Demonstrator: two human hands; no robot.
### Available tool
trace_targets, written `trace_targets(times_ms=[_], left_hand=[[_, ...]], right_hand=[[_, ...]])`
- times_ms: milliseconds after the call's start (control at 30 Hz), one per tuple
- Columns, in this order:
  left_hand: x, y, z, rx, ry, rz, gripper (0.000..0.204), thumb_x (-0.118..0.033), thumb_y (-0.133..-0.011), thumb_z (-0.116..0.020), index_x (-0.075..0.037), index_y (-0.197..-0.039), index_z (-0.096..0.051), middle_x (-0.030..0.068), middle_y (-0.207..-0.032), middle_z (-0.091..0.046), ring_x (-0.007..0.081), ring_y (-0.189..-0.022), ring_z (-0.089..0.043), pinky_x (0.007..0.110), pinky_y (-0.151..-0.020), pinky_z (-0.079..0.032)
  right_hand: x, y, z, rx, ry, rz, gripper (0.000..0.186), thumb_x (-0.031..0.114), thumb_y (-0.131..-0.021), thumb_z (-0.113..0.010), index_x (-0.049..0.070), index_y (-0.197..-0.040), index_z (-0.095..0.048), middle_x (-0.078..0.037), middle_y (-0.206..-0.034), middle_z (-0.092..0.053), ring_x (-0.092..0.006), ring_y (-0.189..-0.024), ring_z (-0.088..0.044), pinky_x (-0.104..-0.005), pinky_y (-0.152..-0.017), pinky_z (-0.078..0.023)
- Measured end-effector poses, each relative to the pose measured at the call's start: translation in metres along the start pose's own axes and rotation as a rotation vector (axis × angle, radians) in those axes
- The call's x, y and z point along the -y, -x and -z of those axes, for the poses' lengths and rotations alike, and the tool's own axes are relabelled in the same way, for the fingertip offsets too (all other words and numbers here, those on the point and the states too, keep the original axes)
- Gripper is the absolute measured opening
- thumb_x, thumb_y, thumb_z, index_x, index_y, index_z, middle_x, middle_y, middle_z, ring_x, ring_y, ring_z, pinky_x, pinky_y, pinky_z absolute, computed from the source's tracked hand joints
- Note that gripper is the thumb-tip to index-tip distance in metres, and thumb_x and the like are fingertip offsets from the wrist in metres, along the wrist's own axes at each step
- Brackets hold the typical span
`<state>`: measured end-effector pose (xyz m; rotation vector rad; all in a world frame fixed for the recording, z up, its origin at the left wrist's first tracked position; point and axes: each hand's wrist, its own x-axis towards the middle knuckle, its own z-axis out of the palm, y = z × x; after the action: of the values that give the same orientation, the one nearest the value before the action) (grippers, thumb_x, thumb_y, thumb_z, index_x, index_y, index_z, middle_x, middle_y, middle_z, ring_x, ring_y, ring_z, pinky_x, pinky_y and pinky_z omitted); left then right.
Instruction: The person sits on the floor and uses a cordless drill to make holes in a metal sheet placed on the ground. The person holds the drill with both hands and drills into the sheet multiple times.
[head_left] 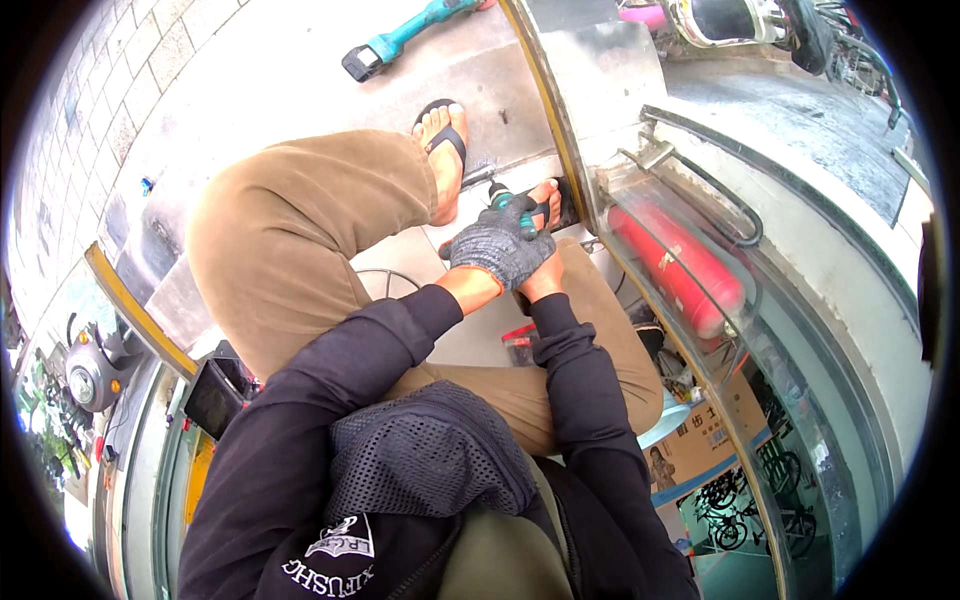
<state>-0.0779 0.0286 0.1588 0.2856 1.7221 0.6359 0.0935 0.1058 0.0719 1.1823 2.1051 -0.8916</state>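
Note:
My left hand, in a grey knit glove with an orange cuff, is closed around a teal and black power drill. The drill's chuck points away from me, toward the metal threshold strip between my feet. My right hand comes in from the right at the same drill, pressed close against the left. Its fingers are mostly hidden by the gloved hand, though it seems closed on the drill's grip. Whatever the drill's tip touches is too small to make out.
A teal cordless tool with a black battery lies ahead on the pavement. Yellow-edged glass doors stand to either side. Right, behind glass, lies a red fire extinguisher above a cardboard box. A dark box sits left.

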Motion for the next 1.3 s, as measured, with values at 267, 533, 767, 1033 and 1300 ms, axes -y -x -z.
trace_targets(times_ms=[267, 533, 767, 1033, 1300], left_hand=[[0.047, -0.004, -0.057, -0.272, 0.456, 0.042, 0.063, -0.043, -0.098, -0.068, -0.008, -0.146, -0.045, 0.0246, -0.118, -0.072, 0.0395, -0.107, -0.073, 0.047, -0.093, -0.056], [0.056, -0.012, -0.091, -0.413, 0.845, -0.025, 0.061, -0.045, -0.104, -0.066, -0.009, -0.147, -0.044, 0.0158, -0.114, -0.069, 0.0277, -0.101, -0.069, 0.042, -0.09, -0.055], [0.011, -0.01, -0.024, -0.091, -0.096, -0.107, 0.069, -0.051, -0.091, -0.071, -0.017, -0.148, -0.055, 0.0217, -0.128, -0.066, 0.0407, -0.117, -0.068, 0.058, -0.095, -0.053], [0.007, -0.004, -0.005, -0.021, -0.056, -0.039, 0.081, -0.055, -0.092, -0.065, -0.015, -0.158, -0.042, 0.0274, -0.136, -0.064, 0.0457, -0.12, -0.068, 0.065, -0.102, -0.049], [0.047, -0.001, -0.068, -0.24, 0.704, 0.113, 0.078, -0.046, -0.104, -0.059, -0.007, -0.163, -0.026, 0.0282, -0.131, -0.066, 0.0391, -0.119, -0.069, 0.044, -0.096, -0.056]], right_hand=[[0.028, -0.009, 0.046, 0.04, 0.374, 0.372, 0.031, 0.033, -0.08, -0.08, 0.005, -0.092, -0.074, -0.021, -0.095, -0.077, -0.0398, -0.083, -0.076, -0.0524, -0.075, -0.059], [0.063, -0.051, 0.087, 0.155, 0.852, 0.748, 0.03, 0.031, -0.078, -0.08, 0.004, -0.092, -0.075, -0.02, -0.087, -0.077, -0.0347, -0.081, -0.077, -0.0483, -0.077, -0.06], [-0.024, -0.009, -0.034, -0.092, -0.541, 0.069, 0.048, 0.037, -0.088, -0.079, 0.001, -0.116, -0.067, -0.023, -0.104, -0.076, -0.038, -0.101, -0.074, -0.0456, -0.088, -0.057], [-0.033, -0.015, -0.041, -0.156, -0.305, 0.083, 0.051, 0.044, -0.089, -0.077, 0.0, -0.112, -0.066, -0.027, -0.106, -0.075, -0.0465, -0.11, -0.071, -0.0484, -0.09, -0.056], [0.033, -0.035, 0.063, 0.084, 0.623, 0.543, 0.031, 0.021, -0.076, -0.078, 0.0, -0.099, -0.074, -0.023, -0.082, -0.074, -0.0432, -0.081, -0.076, -0.0529, -0.076, -0.06]])
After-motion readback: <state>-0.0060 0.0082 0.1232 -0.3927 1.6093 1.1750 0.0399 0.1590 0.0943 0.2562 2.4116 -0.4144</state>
